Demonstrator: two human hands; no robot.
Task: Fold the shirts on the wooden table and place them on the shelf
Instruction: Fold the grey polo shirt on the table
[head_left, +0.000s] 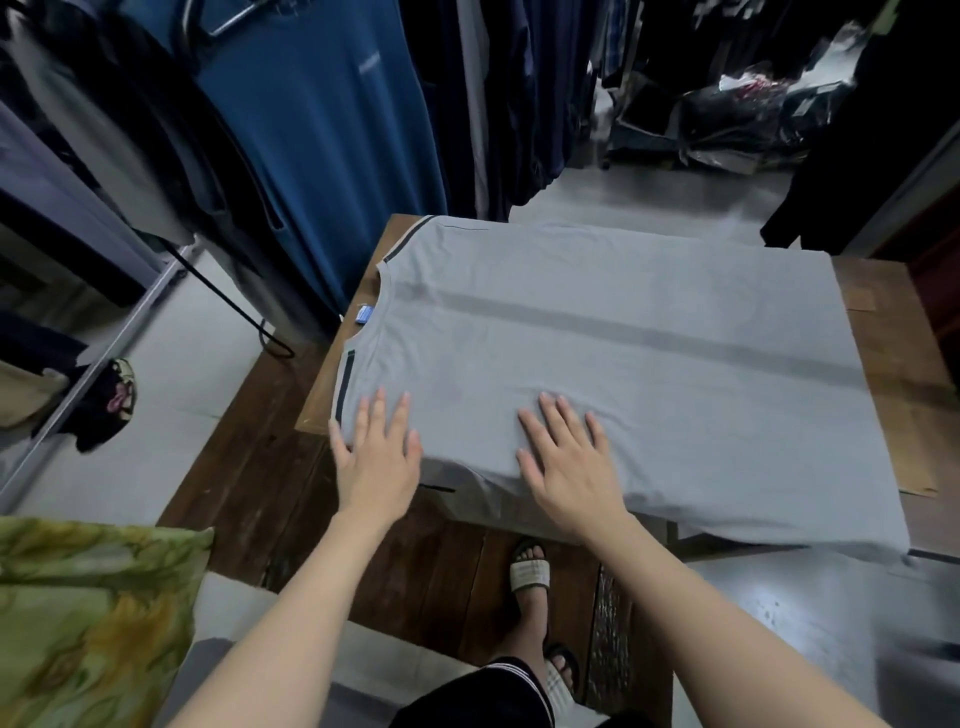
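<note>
A light grey shirt (623, 353) lies spread flat over the wooden table (878, 343), its collar with a blue label pointing left and its hem hanging off the right side. Dark trim runs along both shoulders. My left hand (376, 452) rests flat with straight fingers on the near shoulder, at the table's front left corner. My right hand (569, 462) presses flat on the near edge of the shirt, a little right of the left hand. Part of the shirt droops over the table's front edge below my hands.
Blue and dark garments (322, 135) hang on racks behind and left of the table. A metal rack frame (104, 348) stands at left. A green patterned cushion (88, 618) lies at lower left. Bagged clothes (737, 119) are piled at the back right. My sandalled feet (530, 577) stand below the table.
</note>
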